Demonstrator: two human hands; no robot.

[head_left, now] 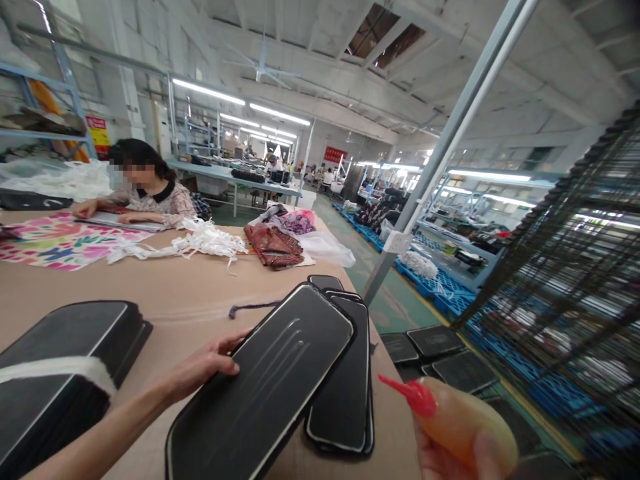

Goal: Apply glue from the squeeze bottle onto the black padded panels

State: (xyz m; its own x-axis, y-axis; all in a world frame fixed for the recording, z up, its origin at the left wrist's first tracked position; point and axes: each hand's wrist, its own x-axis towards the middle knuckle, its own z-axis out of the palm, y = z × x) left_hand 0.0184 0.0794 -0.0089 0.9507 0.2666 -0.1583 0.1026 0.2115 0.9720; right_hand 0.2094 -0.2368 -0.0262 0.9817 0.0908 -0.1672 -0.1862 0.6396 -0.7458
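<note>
My left hand (220,363) grips the left edge of a black panel (270,387) with clipped corners and a pale outline, its thumb on top and its fingers hidden beneath. Several glossy streaks of what looks like glue run along the panel's upper face. At the lower right, my right hand (450,460) is wrapped round a glue bottle (467,420) with yellowish contents and a red nozzle pointing left. Similar black panels (343,380) lie stacked under and right of the held one.
A stack of black panels (65,340) tied with a white band sits at left. Farther back are white strips (210,240), reddish patterned fabric (275,245) and a seated co-worker (145,187). A metal post (445,153) rises by the table's right edge; more panels (463,370) lie beyond.
</note>
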